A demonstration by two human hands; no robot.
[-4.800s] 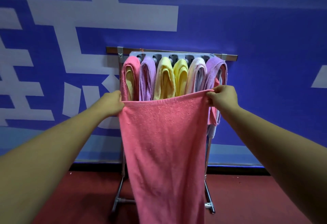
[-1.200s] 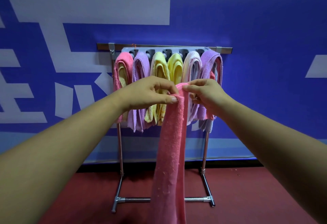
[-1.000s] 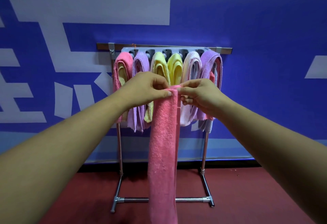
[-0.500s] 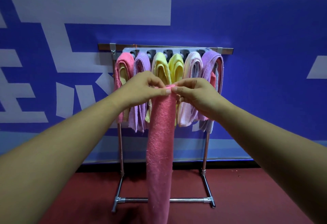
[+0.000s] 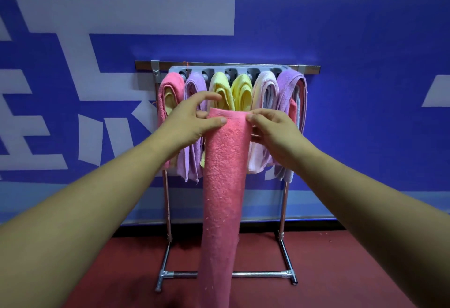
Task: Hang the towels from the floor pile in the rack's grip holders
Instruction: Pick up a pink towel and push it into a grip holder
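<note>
A pink towel [image 5: 225, 186], folded into a long narrow strip, hangs down in front of the rack [image 5: 309, 69]. My left hand [image 5: 192, 122] pinches its top left corner with thumb and fingers. My right hand [image 5: 274, 130] pinches the top right corner. The rack's grey holder bar [image 5: 241, 71] carries several hung towels: pink [image 5: 170, 88], purple [image 5: 194, 83], two yellow [image 5: 241, 91], pale pink [image 5: 265, 88] and purple [image 5: 291, 88]. The floor pile is out of view.
The metal rack stands on a dark red floor [image 5: 341, 271] against a blue wall [image 5: 365, 40] with large white characters. Its base crossbar [image 5: 258, 275] and feet spread along the floor below the hanging strip.
The towel went from spread wide to folded lengthwise into a strip. In the last second my hands drew slightly apart, flattening its top edge, and rose a little toward the rack.
</note>
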